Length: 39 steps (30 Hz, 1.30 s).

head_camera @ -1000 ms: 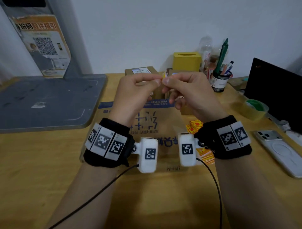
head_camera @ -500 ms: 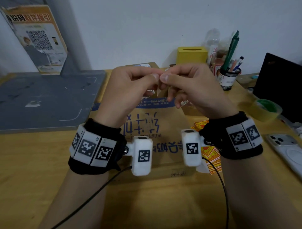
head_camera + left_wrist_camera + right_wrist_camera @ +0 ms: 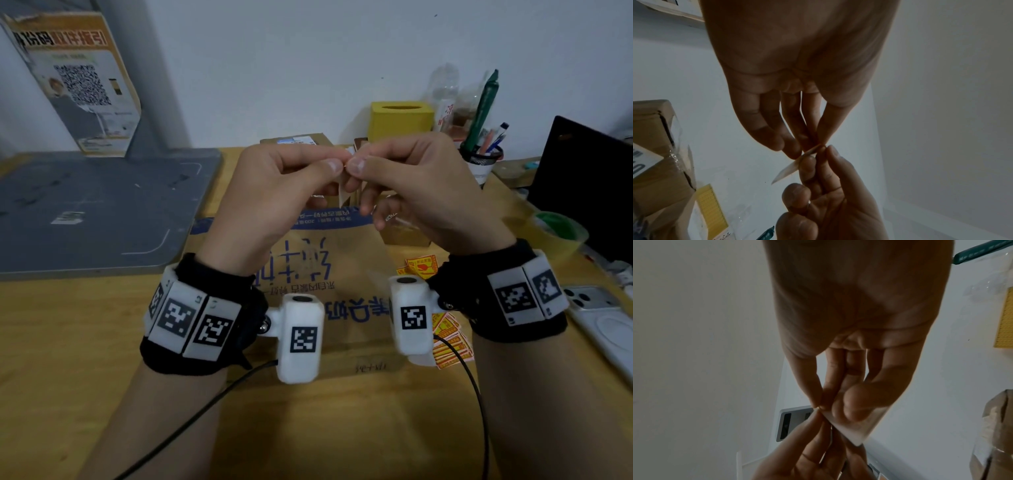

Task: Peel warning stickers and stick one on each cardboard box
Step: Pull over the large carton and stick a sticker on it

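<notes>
both grips (image 3: pixel 346 167) pinching one sticker (image 3: pixel 343 197), its sheet hanging just below the fingertips (image 3: pixel 334 167)

The head view is evenly lit by soft indoor light, sharp at the centre, with straight edges bowing toward the corners. Both wrist views are dim and grainy: the pale white wall (image 3: pixel 941 81) behind is brighter, so the bare left hand (image 3: pixel 797 65) and bare right hand (image 3: pixel 859 305) appear as dark, backlit, stretched shapes.

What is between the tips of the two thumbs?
The head view shows a sticker pinched at its top edge by the left hand and the right hand, thumbs almost touching.
</notes>
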Motion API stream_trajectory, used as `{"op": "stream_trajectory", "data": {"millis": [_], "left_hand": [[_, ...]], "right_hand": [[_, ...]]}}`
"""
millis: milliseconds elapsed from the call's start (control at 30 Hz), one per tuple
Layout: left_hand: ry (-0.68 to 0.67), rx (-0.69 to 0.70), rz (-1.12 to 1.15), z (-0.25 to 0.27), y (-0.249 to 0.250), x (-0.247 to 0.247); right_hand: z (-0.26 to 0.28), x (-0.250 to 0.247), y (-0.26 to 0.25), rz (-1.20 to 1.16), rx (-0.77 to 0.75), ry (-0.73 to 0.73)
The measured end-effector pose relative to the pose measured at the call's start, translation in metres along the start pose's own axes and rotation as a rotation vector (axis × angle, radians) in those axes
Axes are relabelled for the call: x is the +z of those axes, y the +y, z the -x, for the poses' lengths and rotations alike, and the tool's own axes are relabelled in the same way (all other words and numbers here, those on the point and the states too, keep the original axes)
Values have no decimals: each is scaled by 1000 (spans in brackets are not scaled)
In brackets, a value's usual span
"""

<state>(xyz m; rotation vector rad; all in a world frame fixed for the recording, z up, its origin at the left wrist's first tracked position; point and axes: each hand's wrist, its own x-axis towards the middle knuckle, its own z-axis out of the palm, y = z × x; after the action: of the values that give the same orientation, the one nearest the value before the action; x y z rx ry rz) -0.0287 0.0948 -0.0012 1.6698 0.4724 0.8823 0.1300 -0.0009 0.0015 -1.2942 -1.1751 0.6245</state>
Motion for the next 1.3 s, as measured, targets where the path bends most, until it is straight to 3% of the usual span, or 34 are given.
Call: {"op": "stream_trajectory", "data": {"millis": [567,1000,1300], "left_hand": [[-6,-43,37,1,2,1],[-11,-1,13,1,-1,0],[57,-49,-79,0,-1,0]], "right_hand": [[0,-1,-1,36,-41,-20],[0,0,-1,104,-85,-5],[1,4,-3,106,-61,3]]}}
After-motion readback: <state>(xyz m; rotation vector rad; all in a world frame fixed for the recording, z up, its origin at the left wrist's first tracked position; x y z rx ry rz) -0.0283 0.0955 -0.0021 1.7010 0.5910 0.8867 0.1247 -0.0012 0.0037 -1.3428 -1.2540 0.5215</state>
